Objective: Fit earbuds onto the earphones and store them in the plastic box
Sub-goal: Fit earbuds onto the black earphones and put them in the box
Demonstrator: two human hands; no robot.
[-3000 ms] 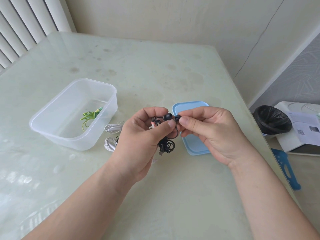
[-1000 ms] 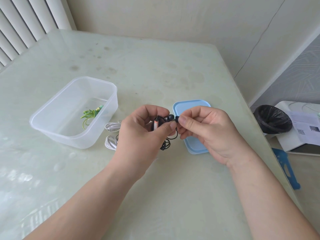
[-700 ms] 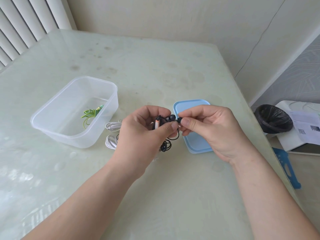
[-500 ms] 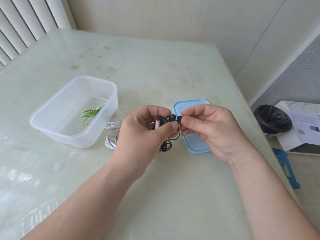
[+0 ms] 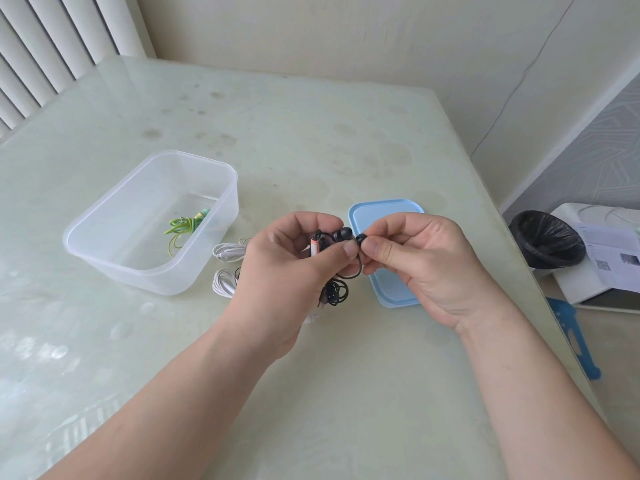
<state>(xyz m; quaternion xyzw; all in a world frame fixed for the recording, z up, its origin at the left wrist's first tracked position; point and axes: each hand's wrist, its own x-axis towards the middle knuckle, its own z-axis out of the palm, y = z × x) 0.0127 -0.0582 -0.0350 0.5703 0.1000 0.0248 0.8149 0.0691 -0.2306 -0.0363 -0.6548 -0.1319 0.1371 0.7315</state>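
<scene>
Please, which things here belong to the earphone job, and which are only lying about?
Belong to the job: black earphones in the left hand; small black piece pinched by the right hand, probably an earbud; plastic box holding green earphones; white earphones beside it; blue lid.
Only lying about: black bin; printed paper; blue object on the floor.

Black earphones (image 5: 335,293) bunched, held mid-air; green earphones (image 5: 181,226) inside clear plastic box (image 5: 138,279); white earphones (image 5: 227,252) beside box.
</scene>
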